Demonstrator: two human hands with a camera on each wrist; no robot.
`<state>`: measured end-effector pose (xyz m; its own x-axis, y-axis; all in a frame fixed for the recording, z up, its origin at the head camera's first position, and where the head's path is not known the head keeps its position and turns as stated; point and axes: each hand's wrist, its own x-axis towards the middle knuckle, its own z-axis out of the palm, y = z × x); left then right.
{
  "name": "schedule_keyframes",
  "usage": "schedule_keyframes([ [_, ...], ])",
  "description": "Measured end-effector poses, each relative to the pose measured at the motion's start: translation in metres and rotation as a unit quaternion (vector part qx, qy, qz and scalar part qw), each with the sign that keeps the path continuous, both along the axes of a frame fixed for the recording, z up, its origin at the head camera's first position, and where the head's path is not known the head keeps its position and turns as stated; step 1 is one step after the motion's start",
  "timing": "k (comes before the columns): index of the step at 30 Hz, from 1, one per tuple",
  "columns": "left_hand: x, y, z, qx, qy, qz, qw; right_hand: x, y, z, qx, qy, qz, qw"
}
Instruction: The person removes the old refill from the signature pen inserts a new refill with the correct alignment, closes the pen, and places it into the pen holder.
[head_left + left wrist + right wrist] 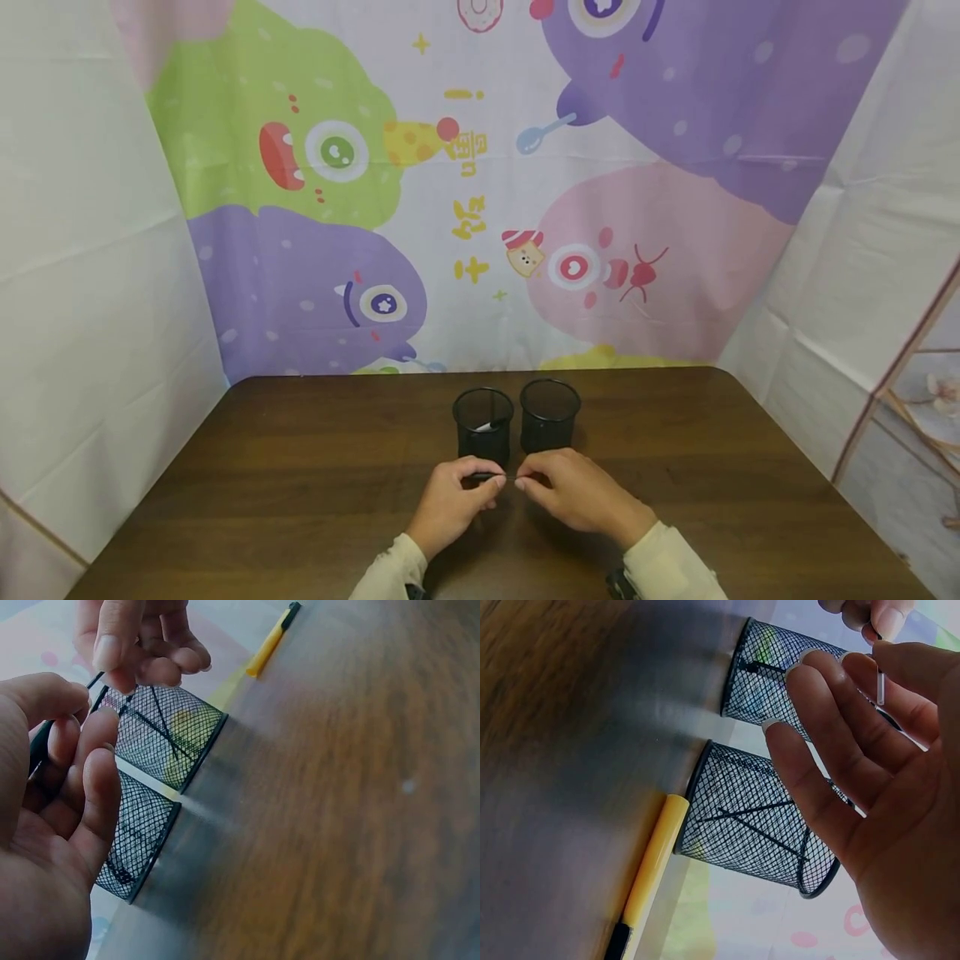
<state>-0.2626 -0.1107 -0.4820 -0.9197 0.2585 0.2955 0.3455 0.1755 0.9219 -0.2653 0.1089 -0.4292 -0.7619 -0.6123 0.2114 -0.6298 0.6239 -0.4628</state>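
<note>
My left hand [453, 504] grips a slim black pen barrel [42, 744] between curled fingers and thumb. A thin dark rod [95, 680], like a pen refill, runs from it toward my right hand [581, 493], where thumb and index finger pinch it. Its clear end [880, 688] pokes out past the right fingertips, while the other right fingers stay loosely bent. Just beyond the hands stand two black mesh pen cups. The left cup [483, 446] holds a small white piece and a dark stick; the right cup [551, 433] stands beside it, a narrow gap between them.
A yellow pen with a black end [654, 859] lies on the dark wooden table [315, 475] by the right cup, in both wrist views. Behind the table hangs a cartoon-print cloth [480, 317], with pale cloth [82, 250] at the sides.
</note>
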Motion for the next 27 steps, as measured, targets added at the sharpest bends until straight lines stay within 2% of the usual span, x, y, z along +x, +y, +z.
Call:
schedule_keyframes([
  [11, -0.0003, 0.0006, -0.0001, 0.004, 0.006, -0.003, 1.0, 0.0004, 0.0014, 0.0, 0.009, 0.004, -0.007, 1.0],
  [27, 0.0, 0.0002, 0.0003, 0.004, -0.003, -0.004, 1.0, 0.0008, 0.0067, -0.0007, 0.008, 0.019, -0.016, 1.0],
])
